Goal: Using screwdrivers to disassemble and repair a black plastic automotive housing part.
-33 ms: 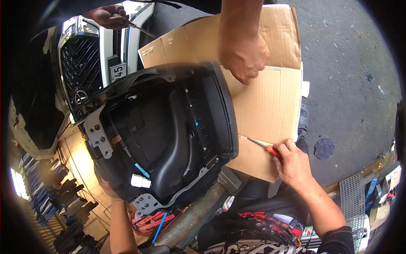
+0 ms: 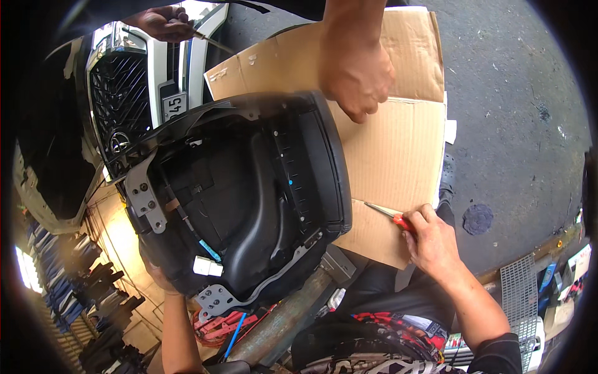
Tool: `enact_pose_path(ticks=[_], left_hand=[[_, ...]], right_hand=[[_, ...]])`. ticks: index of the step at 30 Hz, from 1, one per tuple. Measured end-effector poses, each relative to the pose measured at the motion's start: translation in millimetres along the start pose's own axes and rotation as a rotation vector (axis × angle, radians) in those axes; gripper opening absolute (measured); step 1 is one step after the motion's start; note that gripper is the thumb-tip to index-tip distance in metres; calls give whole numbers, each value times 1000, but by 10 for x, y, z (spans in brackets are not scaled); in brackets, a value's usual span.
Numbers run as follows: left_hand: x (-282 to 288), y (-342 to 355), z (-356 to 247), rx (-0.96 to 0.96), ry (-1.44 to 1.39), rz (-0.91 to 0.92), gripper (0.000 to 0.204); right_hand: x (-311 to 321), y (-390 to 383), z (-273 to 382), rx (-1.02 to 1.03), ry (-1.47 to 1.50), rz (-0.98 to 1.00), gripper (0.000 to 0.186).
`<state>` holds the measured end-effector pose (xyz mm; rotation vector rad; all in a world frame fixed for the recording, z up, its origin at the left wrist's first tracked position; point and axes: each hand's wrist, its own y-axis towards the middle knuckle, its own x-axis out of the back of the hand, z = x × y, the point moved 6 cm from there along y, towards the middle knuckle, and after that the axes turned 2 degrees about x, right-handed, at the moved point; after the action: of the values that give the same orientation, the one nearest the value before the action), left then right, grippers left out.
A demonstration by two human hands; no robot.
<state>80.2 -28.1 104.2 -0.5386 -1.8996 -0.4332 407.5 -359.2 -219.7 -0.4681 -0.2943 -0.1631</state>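
Note:
A black car seat cushion [image 2: 249, 181] is tipped up so its hollow underside faces me, with grey metal brackets [image 2: 146, 199] and a white connector [image 2: 207, 267] on it. My left hand [image 2: 161, 279] holds its lower left edge; the fingers are mostly hidden behind it. Closed around a red-handled screwdriver [image 2: 402, 221], my right hand [image 2: 433, 240] is to the right of the cushion, over a sheet of cardboard [image 2: 398, 149]. The screwdriver's tip points left toward the cushion and stays apart from it.
Across from me, a co-worker's fist [image 2: 358, 84] hangs over the cardboard; their other hand [image 2: 163, 25] grips a thin-shafted tool [image 2: 212, 42]. Car front bumpers with a black grille [image 2: 121, 93] stand at left. A rusty pipe [image 2: 280, 318] and red tools [image 2: 227, 327] lie below the cushion.
The co-worker's fist has shifted slightly left and up, and their tool hand slightly right. My hands and the cushion look unmoved.

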Motion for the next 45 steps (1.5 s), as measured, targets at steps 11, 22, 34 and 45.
enact_pose_path(ticks=[11, 22, 34, 45], left_hand=[[-420, 133, -236, 28, -370, 12, 70], [-165, -192, -253, 11, -329, -308, 36], [-475, -552, -169, -53, -103, 83, 22], [-617, -184, -70, 9, -218, 428, 27]], right_hand=[[105, -66, -100, -152, 596, -4, 17], [523, -437, 1418, 130, 619, -46, 46], [93, -900, 2577, 342, -12, -225, 30], [-210, -938, 3694, 562, -345, -278, 29]])
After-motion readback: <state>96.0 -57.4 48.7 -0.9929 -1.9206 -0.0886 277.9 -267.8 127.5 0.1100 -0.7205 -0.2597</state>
